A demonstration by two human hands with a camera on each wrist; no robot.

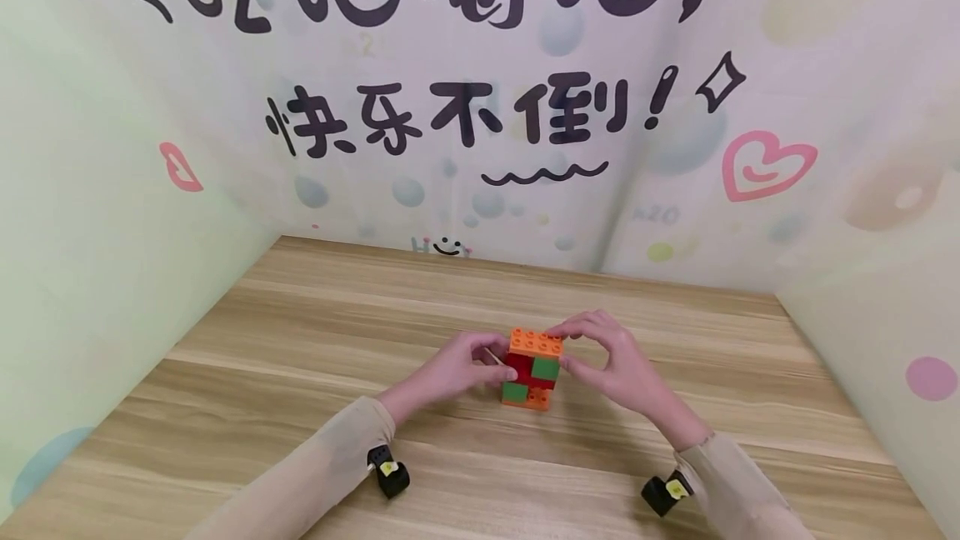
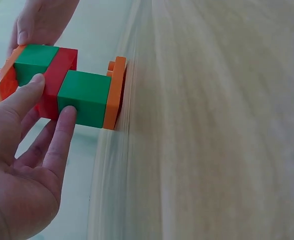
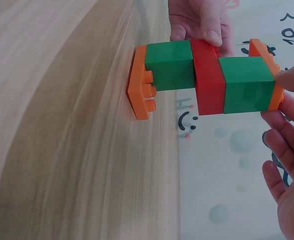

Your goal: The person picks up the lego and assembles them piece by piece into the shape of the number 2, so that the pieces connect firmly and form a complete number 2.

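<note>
A stack of toy building bricks stands on the wooden table: an orange bottom plate (image 2: 115, 95), a lower green brick (image 2: 86, 97), a red brick (image 3: 208, 82), an upper green brick (image 3: 247, 85) and an orange top plate (image 1: 535, 345). The two green bricks sit at opposite ends of the red one, leaving gaps beside them. My left hand (image 1: 468, 363) grips the stack around the red brick, one fingertip touching the lower green brick. With thumb and fingers, my right hand (image 1: 617, 365) pinches the end of the orange top plate.
The wooden table (image 1: 337, 298) stretches around the stack. A printed backdrop (image 1: 450, 198) with lettering rises behind it, with pale walls at both sides. Each sleeve carries a black wrist camera, one at the left (image 1: 390, 473), one at the right (image 1: 663, 494).
</note>
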